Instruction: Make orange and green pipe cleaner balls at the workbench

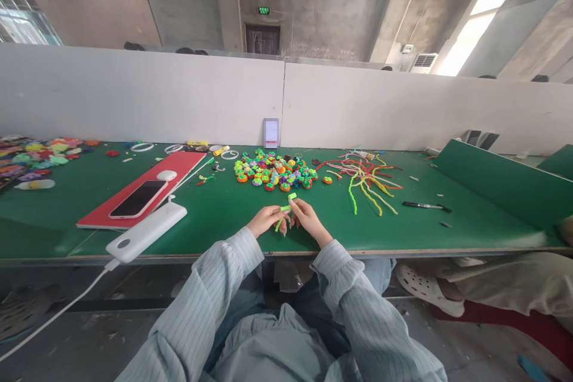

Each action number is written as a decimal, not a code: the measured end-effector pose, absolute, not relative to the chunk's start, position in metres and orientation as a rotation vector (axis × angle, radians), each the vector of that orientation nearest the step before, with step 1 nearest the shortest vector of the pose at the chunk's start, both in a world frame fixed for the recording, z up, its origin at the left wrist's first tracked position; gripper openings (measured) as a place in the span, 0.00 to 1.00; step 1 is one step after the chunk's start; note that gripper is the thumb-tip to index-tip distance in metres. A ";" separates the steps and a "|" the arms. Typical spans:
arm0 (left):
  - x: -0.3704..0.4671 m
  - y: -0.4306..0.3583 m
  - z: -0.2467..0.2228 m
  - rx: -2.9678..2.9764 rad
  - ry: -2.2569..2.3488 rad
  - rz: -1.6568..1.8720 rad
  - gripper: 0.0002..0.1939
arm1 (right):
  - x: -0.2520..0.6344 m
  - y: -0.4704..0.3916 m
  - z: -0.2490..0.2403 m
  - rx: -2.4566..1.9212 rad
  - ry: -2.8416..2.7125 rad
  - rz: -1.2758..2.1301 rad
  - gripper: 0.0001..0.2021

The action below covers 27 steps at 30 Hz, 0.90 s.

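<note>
Both hands meet above the front of the green table, working on one light-green pipe cleaner [285, 208]. My left hand [267, 219] pinches it from the left, and a short end hangs below the fingers. On the other side my right hand [307, 219] has thumb and fingers closed on its upper, folded part. Just beyond the hands lies a heap of small colourful fuzzy pieces [277, 170], many with green tops. To the right, loose pipe cleaners [367, 179] in red, pink, yellow and green spread out in a tangle. Some fingertips are hidden behind the hands.
At left, a phone [139, 199] rests on a red folder [179, 164], with a white power strip [147, 231] and its cable in front. A pen [426, 206] lies right. Another phone [271, 133] leans on the white partition [201, 95]. A person's leg shows at far right.
</note>
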<state>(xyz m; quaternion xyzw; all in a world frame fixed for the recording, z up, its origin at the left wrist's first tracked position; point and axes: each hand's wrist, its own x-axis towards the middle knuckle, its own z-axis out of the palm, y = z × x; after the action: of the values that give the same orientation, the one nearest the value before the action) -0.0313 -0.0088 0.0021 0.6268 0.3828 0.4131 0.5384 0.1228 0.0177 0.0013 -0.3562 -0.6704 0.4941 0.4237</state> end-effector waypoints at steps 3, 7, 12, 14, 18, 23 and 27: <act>-0.031 -0.010 0.004 1.498 0.902 0.963 0.20 | 0.123 0.017 0.001 -0.904 -1.672 1.172 0.20; -0.031 -0.010 0.004 1.496 0.879 0.939 0.18 | 0.124 0.018 -0.002 -0.939 -1.675 1.101 0.23; -0.031 -0.009 0.002 1.480 0.877 0.944 0.18 | 0.125 0.020 -0.006 -0.984 -1.686 1.063 0.26; -0.031 -0.008 0.000 1.485 0.886 0.948 0.18 | 0.125 0.021 -0.006 -0.996 -1.687 1.060 0.27; -0.032 -0.008 -0.001 1.507 0.889 0.940 0.18 | 0.125 0.021 -0.004 -1.008 -1.689 1.082 0.29; -0.033 -0.008 0.001 1.521 0.917 0.926 0.19 | 0.125 0.019 -0.002 -0.996 -1.683 1.145 0.30; -0.032 -0.009 0.002 1.502 0.935 0.948 0.20 | 0.124 0.019 -0.002 -0.967 -1.645 1.204 0.29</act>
<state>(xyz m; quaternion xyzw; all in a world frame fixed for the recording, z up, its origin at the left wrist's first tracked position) -0.0321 -0.0089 0.0019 0.6311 0.3928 0.3983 0.5374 0.1242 0.0188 -0.0023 -0.3871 -0.6589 0.4821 0.4284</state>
